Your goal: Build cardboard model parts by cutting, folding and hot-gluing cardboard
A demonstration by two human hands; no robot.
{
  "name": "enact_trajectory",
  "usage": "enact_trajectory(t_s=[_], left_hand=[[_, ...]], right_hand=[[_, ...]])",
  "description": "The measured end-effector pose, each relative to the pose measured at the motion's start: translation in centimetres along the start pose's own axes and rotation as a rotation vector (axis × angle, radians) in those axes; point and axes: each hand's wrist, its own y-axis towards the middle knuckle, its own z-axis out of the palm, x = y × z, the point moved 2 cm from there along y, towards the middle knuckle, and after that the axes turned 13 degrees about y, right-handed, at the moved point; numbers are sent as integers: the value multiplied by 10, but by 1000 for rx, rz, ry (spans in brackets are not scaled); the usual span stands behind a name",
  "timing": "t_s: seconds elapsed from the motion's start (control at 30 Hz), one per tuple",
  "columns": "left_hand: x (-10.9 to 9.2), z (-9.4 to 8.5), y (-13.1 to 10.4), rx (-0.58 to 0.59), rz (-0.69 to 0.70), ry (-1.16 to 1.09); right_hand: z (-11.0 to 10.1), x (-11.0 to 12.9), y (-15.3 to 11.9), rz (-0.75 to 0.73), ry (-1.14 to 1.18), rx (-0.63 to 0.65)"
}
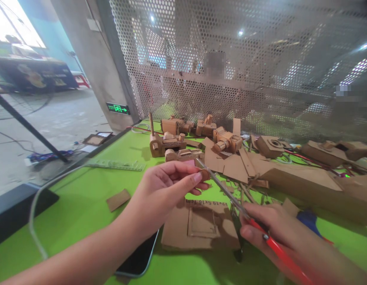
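Note:
My left hand [168, 190] is closed in a pinch on a small rounded cardboard piece [205, 174], held above the table. In my right hand [278, 233] is a red-handled utility knife [274, 247], its long silver blade slanting up to the left. The blade lies close against the cardboard piece; I cannot tell whether it cuts in. Below my hands lies a flat cardboard block [174, 229] with a drawn or scored rectangle and printed figures. A dark tablet or phone [140, 253] is partly hidden under my left forearm.
Several cardboard camera-like models [173, 126] stand along the back of the green table [94, 213]. Cardboard sheets [236, 166] and scraps lie at the right. A clear ruler [118, 164], a small cardboard piece [118, 200] and a white cable [37, 198] lie left. Perforated metal [183, 75] rises behind.

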Motion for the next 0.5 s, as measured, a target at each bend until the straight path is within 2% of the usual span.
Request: enact_trajectory(t_s=[0.17,0.27,0.5], left_hand=[[-3,0,-3,22,31,-5],[-4,0,-5,31,50,-5],[-4,-3,-3,-53,123,73]], right_hand=[[7,-8,-6,5,-120,-55],[5,-5,-2,10,-108,-48],[-4,6,2,32,-50,-50]])
